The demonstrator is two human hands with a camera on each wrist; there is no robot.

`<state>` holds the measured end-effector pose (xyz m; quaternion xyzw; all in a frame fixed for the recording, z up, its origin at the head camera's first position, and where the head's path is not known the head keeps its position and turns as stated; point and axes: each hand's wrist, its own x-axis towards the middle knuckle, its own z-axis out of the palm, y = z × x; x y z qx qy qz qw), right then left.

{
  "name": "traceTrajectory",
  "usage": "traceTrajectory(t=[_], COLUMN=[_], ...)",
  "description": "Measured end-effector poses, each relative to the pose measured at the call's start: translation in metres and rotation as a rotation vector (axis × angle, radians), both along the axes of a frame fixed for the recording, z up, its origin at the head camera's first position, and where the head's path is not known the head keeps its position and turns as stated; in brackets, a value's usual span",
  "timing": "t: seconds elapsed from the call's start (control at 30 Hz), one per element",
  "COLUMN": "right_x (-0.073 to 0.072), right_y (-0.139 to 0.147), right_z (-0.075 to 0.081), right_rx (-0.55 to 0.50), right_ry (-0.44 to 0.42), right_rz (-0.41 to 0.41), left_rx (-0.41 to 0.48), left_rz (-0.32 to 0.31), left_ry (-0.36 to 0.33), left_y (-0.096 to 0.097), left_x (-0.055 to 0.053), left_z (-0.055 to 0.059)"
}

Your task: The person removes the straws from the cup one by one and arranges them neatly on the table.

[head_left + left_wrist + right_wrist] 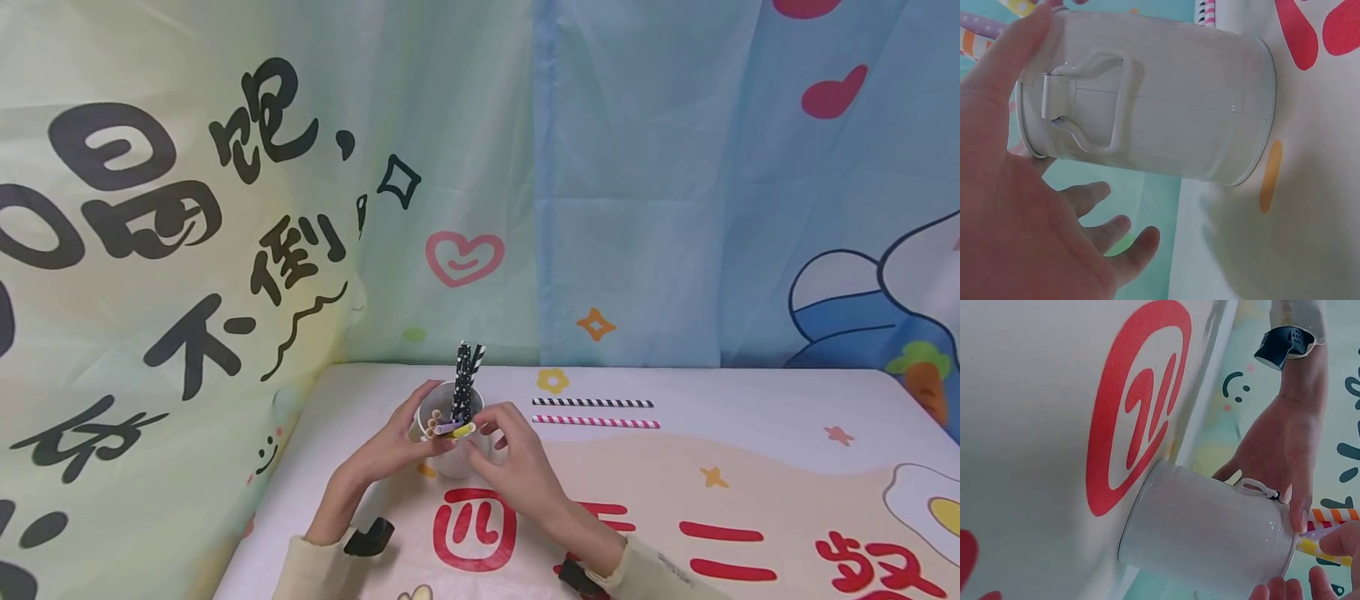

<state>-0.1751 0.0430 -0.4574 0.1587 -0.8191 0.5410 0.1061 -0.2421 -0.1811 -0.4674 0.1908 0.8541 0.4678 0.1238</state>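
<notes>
A white metal pail (454, 464) with a small side handle (1119, 100) stands upright on the table. My left hand (393, 437) holds it by the rim, thumb at the near side; in the left wrist view the other fingers are spread. Inside lean paper straws: black patterned straws (462, 387) upright at the back, a purple straw (448, 428) and a yellow straw (464, 432) tilted towards me. My right hand (519, 462) is bent at the pail's right rim beside the yellow straw's end. In the right wrist view its thumb and fingers stand apart.
To the right of the pail lie a black-and-white striped straw (592, 403) and a pink-and-white striped straw (596, 422), roughly parallel. The table (750, 408) has a printed cloth with red characters. Behind it hangs a printed curtain (630, 208).
</notes>
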Motion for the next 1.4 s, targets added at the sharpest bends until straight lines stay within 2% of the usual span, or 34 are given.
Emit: traceTrajectory(t=[0.23,0.47,1.03,1.4], right_x=[-0.004,-0.006,-0.008,-0.008], right_y=[-0.006,-0.010,-0.011,-0.010], right_z=[0.001,0.001,-0.001,0.001], right_rx=[0.055,0.079,0.088,0.057], right_ry=[0.021,0.036,0.042,0.020], right_rz=[-0.006,-0.013,-0.007,-0.012], left_rx=[0.003,0.002,0.006,0.009], left_rz=[0.004,0.001,0.015,0.018], left_ry=[-0.020,-0.004,-0.025,-0.028], left_y=[0.000,0.001,0.001,0.001], left_x=[0.000,0.000,0.001,0.001], left_z=[0.000,0.001,0.001,0.001])
